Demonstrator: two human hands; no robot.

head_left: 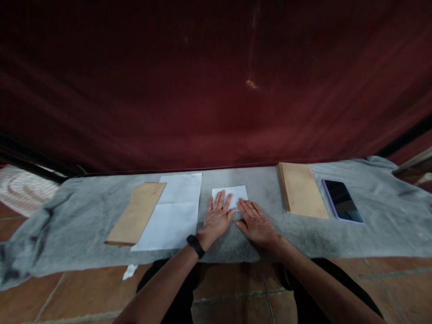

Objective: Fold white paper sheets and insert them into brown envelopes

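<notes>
A small folded white paper [232,191] lies flat on the grey cloth [259,180] in front of me. Palm down, my left hand [218,218] rests with spread fingers over the paper's left and near part. My right hand [256,221] lies flat too, its fingertips at the paper's lower right corner and the rest on the cloth. Both hands are open and grip nothing. Close by on the left, a larger creased white sheet [178,216] is spread out, partly under a brown paper envelope [137,213].
A stack of brown envelopes [302,189] sits to the right, with a phone [342,201] in a purple case beyond it. Behind the cloth rises a dark red panel [216,112]. A white scrap [130,271] lies on the tiled floor [84,292].
</notes>
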